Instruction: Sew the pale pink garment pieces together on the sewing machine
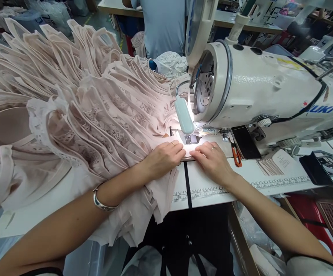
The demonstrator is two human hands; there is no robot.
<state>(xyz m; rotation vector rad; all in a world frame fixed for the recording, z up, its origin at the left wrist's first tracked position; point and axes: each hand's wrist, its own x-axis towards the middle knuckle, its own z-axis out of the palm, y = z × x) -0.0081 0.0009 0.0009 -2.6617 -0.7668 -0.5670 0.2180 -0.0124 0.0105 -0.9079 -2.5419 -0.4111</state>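
Observation:
A pale pink bra edge [187, 150], bleached by the lamp glare, lies at the needle area of a white sewing machine [258, 84]. My left hand [166, 158] grips it from the left, fingers bent and closed on the cloth. On the right, the thumb and fingers of my right hand [211, 159] pinch the same edge. Both sets of fingertips are just in front of the presser foot [188, 139]. A large heap of pale pink lace-trimmed bras [106, 103] spreads to the left, partly under my left forearm.
A small green lamp [184, 115] hangs over the needle. Orange-handled snips [236, 154], a dark phone [245, 142] and a stack of tags [274, 163] lie right of my right hand. A ruler strip [281, 182] runs along the table's front. Another person [165, 27] sits beyond.

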